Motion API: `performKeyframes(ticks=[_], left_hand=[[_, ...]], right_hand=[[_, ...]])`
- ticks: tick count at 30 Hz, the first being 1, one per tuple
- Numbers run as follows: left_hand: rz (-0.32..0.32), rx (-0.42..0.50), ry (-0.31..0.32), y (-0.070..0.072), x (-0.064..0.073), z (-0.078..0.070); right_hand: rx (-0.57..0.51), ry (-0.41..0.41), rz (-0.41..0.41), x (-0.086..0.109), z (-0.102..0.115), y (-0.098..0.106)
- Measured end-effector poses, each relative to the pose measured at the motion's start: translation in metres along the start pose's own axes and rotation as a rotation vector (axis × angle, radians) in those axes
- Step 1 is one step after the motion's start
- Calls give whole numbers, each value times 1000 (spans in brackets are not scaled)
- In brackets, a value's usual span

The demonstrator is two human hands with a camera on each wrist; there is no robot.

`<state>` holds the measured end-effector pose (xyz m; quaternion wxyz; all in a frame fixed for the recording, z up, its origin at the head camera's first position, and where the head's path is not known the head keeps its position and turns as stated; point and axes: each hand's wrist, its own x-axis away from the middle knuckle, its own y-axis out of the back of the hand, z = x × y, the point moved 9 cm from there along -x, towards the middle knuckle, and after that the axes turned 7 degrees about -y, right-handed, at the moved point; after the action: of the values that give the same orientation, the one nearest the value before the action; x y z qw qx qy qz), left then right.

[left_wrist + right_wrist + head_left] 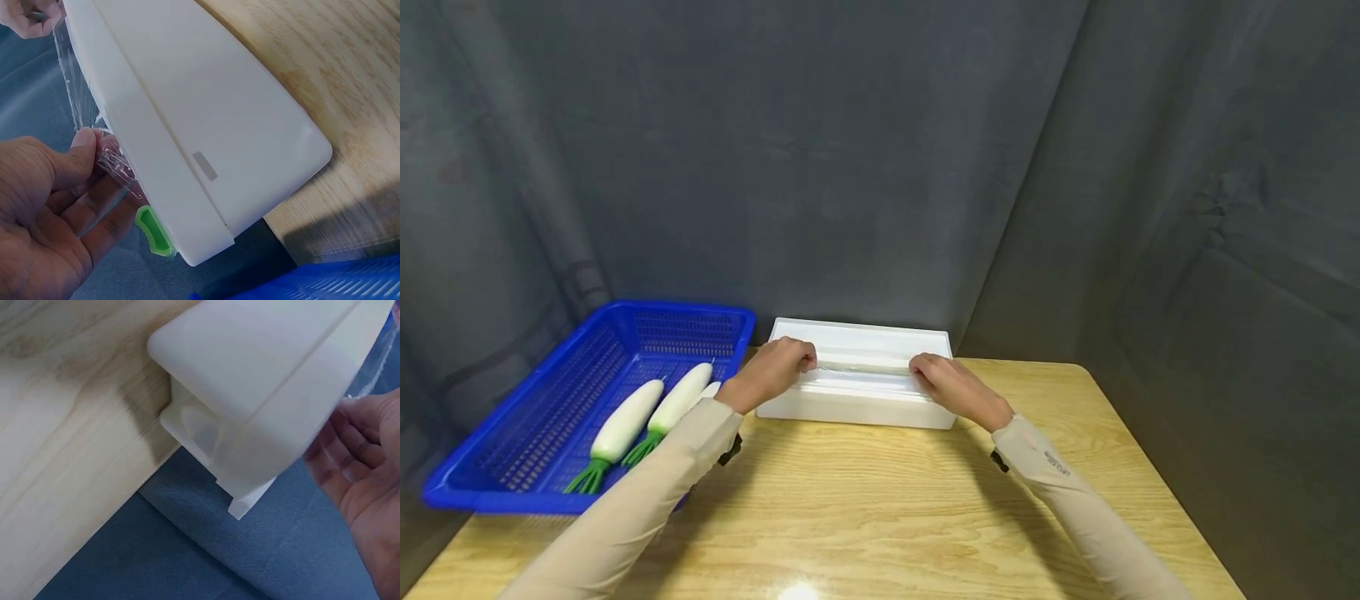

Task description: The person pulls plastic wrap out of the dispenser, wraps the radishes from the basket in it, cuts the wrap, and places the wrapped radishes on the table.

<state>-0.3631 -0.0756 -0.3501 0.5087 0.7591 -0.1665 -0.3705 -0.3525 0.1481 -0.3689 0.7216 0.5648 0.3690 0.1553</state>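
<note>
Wooden tabletop (865, 500), hands (771, 372) (953, 386) apart at clear film (75, 87)

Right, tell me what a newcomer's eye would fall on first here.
Probably the bright blue plastic basket, left in the head view, with long white green-topped radishes inside. Next, the long white plastic box at the back of the pale wooden table, where clear plastic film stretches between the person's left grip and right grip.

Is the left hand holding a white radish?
No, the left hand pinches clear film beside the white box.
</note>
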Motion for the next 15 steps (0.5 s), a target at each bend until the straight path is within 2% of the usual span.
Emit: performKeyframes(ticks=[7, 15], left_hand=[[-10, 13, -15, -1, 2, 0], [37, 47, -29, -3, 1, -1]], right_hand=[[-71, 2, -1, 2, 0, -4], [-161, 15, 41, -1, 3, -1]])
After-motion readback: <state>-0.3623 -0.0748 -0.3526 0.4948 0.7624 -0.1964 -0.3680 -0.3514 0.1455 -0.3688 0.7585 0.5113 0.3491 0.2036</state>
